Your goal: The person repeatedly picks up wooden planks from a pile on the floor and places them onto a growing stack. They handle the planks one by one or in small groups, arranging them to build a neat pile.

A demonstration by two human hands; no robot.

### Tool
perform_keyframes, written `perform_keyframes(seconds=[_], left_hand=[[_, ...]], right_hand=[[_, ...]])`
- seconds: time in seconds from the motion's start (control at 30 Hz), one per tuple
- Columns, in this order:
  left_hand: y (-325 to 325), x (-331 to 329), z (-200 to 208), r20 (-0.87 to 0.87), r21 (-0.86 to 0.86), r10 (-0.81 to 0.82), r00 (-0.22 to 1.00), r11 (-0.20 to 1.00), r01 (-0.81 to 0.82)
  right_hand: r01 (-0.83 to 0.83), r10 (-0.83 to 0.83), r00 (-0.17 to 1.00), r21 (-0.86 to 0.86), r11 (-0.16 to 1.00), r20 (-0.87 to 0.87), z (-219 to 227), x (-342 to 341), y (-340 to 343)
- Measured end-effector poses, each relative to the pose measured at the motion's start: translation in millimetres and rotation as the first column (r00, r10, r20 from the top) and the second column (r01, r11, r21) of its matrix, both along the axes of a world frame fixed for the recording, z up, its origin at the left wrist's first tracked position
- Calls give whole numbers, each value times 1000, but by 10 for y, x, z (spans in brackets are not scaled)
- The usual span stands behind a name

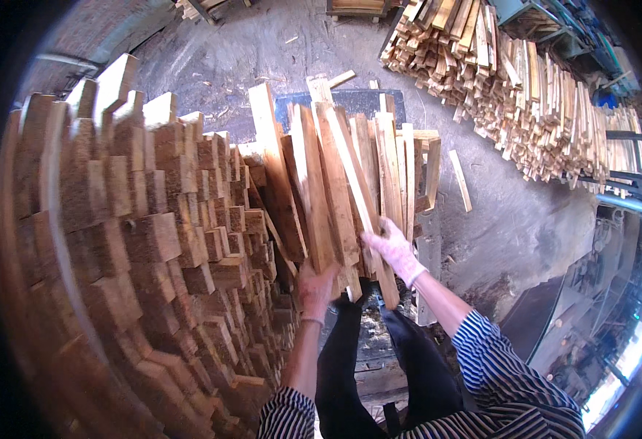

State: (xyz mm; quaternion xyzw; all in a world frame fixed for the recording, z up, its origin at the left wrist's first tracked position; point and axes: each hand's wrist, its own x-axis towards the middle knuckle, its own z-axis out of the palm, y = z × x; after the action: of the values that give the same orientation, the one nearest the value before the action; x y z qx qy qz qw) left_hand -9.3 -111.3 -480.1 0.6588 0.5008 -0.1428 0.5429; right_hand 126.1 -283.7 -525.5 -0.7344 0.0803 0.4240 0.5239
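Both gloved hands carry a fanned bundle of wooden slats [336,183] in front of the body, beside the tall stacked woodpile [145,241]; the left hand [315,289] is closed around the slats' lower ends, the right hand [393,249] lies with fingers spread against their outer edge, more bracing than clasping; the bundle looks loose, so a slat could slide out sideways, or a splintered end could catch a glove; the stack crowds close on the left; open concrete floor [511,219] lies to the right, before the far lumber pile [511,88].
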Motion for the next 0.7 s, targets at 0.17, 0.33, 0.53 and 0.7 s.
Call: perform_keyframes(seconds=[0.17,0.33,0.53,0.7], left_hand=[[-813,-11,1166,171,-66,-97,981,992,109],[-1127,-26,1830,243,-33,4,970,999,4],[-969,-83,2803,307,-217,95,947,976,-28],[-192,1183,4563,345,-60,232,909,972,-226]], right_hand=[[-324,319,946,-129,937,-59,339,-409,-139],[363,-19,663,299,882,-748,1503,-335,-154],[-4,125,962,444,896,-244,2970,-499,-491],[-115,88,993,539,835,76,4027,-301,-195]])
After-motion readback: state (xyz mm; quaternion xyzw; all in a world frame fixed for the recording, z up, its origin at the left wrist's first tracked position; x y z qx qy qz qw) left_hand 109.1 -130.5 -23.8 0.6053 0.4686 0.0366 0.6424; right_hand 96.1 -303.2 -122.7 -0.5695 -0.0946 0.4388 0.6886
